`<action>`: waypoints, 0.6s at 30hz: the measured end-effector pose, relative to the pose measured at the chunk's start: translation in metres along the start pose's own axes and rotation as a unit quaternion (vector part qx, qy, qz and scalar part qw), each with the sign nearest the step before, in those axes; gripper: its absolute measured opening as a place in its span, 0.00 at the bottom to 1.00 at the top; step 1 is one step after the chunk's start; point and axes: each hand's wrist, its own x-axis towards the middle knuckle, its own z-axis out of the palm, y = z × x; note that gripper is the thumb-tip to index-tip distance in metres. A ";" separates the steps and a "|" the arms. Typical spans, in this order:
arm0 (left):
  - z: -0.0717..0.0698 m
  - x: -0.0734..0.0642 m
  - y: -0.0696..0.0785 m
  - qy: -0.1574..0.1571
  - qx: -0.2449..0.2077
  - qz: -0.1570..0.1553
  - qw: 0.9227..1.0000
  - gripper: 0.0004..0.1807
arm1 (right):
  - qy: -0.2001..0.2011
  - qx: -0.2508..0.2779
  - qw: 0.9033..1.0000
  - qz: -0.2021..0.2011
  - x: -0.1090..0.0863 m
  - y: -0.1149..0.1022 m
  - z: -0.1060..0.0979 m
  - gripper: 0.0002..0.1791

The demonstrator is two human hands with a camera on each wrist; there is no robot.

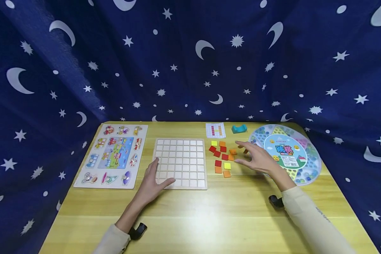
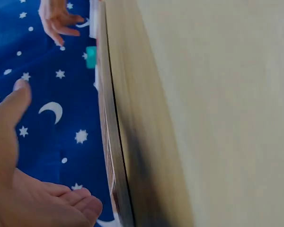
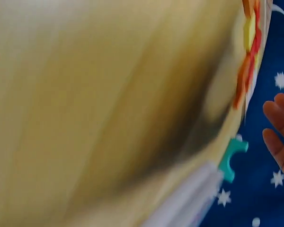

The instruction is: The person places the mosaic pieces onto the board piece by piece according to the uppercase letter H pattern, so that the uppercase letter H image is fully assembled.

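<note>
A pale wooden board [image 1: 181,163] with a grid of square cells lies in the middle of the table. My left hand [image 1: 150,186] is at its lower left corner, thumb spread away from the fingers and nothing held. Small red [image 1: 218,163], orange [image 1: 227,174] and yellow tiles [image 1: 227,165] are scattered right of the board. Beside them, on their right, is my right hand [image 1: 258,159], thumb and fingers apart with no tile between them. Both hands also show empty in the wrist views: the left hand [image 2: 42,194] and the right hand [image 3: 280,127].
Behind the tiles lie a printed pattern card [image 1: 222,134] and a teal curved piece [image 1: 239,129]. A picture peg puzzle [image 1: 79,181] occupies the left side. On the right, a round marble game pack [image 1: 312,158] sits under the right forearm's reach. Star-patterned cloth surrounds the table.
</note>
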 end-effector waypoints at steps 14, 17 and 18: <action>0.014 -0.006 -0.017 0.028 0.040 0.043 0.998 0.71 | -0.043 0.084 0.993 -0.068 0.036 -0.016 0.053 0.18; 0.017 -0.010 -0.021 0.037 0.043 0.040 0.998 0.72 | -0.057 0.108 0.991 -0.053 0.036 -0.016 0.055 0.17; 0.018 -0.011 -0.022 0.042 0.044 0.041 0.997 0.72 | -0.058 0.114 0.990 -0.052 0.037 -0.016 0.056 0.17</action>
